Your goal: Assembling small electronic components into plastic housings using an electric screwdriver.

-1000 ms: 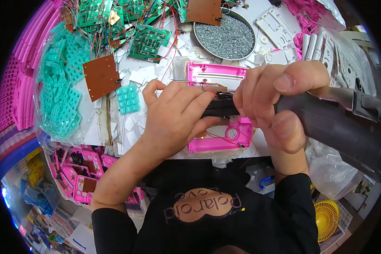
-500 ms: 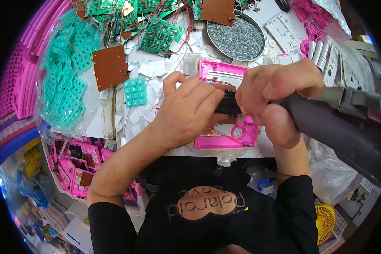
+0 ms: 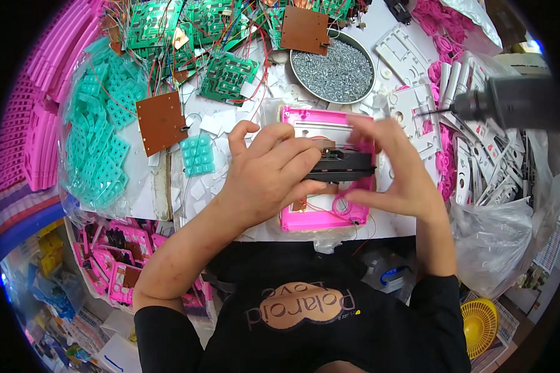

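Observation:
A pink plastic housing (image 3: 320,221) lies on the table in front of me, with thin wires inside. Across it sits a long black plastic mechanism (image 3: 345,165). The fingers and thumb of my left hand (image 3: 264,171) close on its left end. Around the right end, my right hand (image 3: 399,177) is open, thumb and fingers spread and slightly blurred, with nothing visible in it. A dark power screwdriver (image 3: 510,102) hangs apart from my hand at the right, its thin bit pointing left.
A round tin of screws (image 3: 333,68) stands beyond the housing. Green circuit boards (image 3: 230,78), brown boards (image 3: 160,123) and teal keypads (image 3: 96,137) lie left and behind. White plastic parts (image 3: 410,112) crowd the right. A box of pink assemblies (image 3: 121,261) sits below left.
My right hand has let go of the power screwdriver and opened beside the black mechanism. The screwdriver has swung up and right. My left hand keeps its hold.

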The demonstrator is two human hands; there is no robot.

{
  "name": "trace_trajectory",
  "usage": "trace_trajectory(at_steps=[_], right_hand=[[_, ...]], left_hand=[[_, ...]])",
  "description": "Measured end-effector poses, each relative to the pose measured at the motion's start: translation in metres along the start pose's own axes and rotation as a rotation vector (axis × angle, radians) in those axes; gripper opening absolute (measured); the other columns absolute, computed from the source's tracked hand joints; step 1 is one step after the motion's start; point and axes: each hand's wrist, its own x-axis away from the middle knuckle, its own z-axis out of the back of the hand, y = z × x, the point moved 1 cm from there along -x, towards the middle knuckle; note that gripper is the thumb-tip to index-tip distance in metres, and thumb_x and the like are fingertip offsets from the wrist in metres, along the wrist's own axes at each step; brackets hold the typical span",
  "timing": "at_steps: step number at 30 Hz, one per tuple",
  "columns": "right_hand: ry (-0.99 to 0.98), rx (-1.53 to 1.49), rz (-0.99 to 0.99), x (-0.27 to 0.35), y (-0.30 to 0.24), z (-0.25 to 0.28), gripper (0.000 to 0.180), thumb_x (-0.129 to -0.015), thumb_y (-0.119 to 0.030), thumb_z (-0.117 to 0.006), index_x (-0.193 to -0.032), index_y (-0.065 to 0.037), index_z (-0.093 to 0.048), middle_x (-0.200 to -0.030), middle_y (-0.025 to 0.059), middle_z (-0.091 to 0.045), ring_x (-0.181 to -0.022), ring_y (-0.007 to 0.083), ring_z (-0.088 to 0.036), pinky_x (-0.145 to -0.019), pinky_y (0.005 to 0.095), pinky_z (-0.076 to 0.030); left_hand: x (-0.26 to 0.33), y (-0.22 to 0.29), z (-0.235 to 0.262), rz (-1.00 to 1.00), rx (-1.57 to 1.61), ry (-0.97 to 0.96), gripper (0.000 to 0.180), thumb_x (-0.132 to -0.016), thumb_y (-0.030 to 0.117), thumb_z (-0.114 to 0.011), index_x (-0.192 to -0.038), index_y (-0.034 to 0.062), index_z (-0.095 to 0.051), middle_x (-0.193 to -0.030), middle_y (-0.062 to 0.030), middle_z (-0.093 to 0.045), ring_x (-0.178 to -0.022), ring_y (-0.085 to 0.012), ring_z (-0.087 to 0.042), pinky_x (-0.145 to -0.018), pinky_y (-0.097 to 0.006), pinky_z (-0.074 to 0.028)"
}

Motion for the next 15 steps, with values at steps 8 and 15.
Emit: trace_trajectory(at_steps=[8,15], right_hand=[[0.075,-0.247,-0.161,-0.012,0.013,0.006,0.027,-0.09,-0.016,-0.074,-0.113,-0.001,-0.068,-0.085,0.0121,-0.071,-0.074,0.0186,-0.068,-0.065,0.0325,-0.052],[-0.022,0.167,-0.43,-0.058,0.024,0.025,0.042,-0.095,-0.039,-0.07,-0.087,0.002,-0.073,-0.056,0.0075,-0.061,-0.051,0.0259,-0.059,-0.054,0.0386,-0.049]], left_hand=[[0.019,-0.003,-0.015,0.281,0.411,0.177,0.077,-0.073,0.04,-0.088,-0.133,0.0065,-0.051,-0.115,-0.0079,-0.059,-0.106,-0.0305,-0.053,-0.097,-0.045,-0.035],[0.001,0.015,-0.005,0.191,0.048,-0.012,0.076,-0.079,0.036,-0.081,-0.143,0.0028,-0.055,-0.116,-0.0077,-0.061,-0.107,-0.0292,-0.053,-0.096,-0.045,-0.033]])
